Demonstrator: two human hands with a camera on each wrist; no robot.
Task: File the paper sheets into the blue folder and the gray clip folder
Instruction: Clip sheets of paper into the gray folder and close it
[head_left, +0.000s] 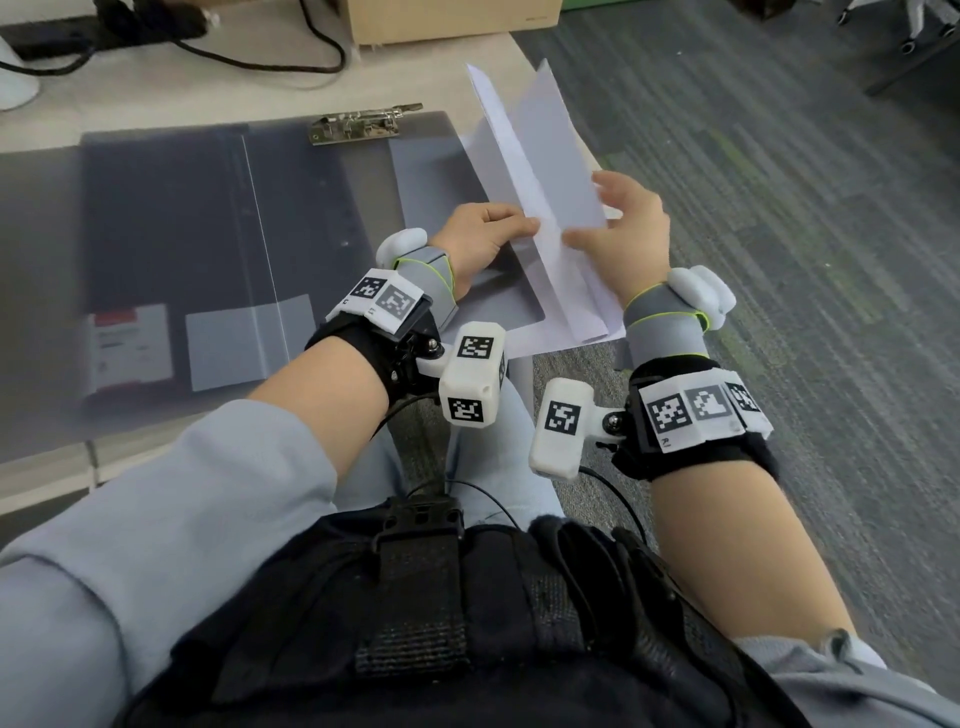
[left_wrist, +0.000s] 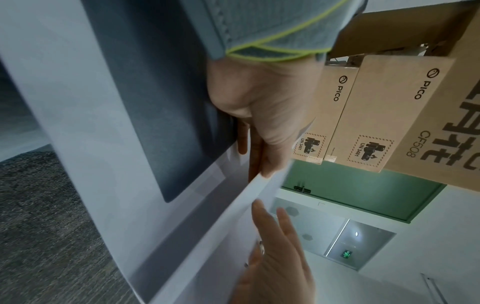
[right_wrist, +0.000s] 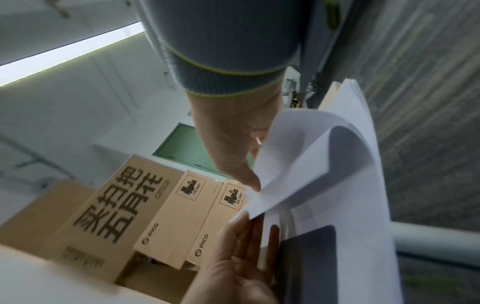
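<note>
The paper sheets (head_left: 540, 171) (right_wrist: 324, 164) stand tilted upright at the table's right edge, with their lower end curled. My left hand (head_left: 488, 228) (left_wrist: 265, 115) pinches their near left edge between thumb and fingers. On the other side, my right hand (head_left: 623, 223) (right_wrist: 233, 144) holds them with its thumb in front and fingers behind. The gray clip folder (head_left: 415, 171) lies open and flat to the left, its metal clip (head_left: 358, 124) at the far edge. A dark blue folder (head_left: 156, 234) shows through its translucent cover. The gray folder's rounded near corner overlaps a white sheet (head_left: 524, 340).
Cardboard boxes (head_left: 452, 15) and black cables (head_left: 311, 47) sit at the back of the table. The table ends just right of the sheets, and gray carpet (head_left: 779, 260) lies beyond. A white label (head_left: 132, 345) shows at the blue folder's near left.
</note>
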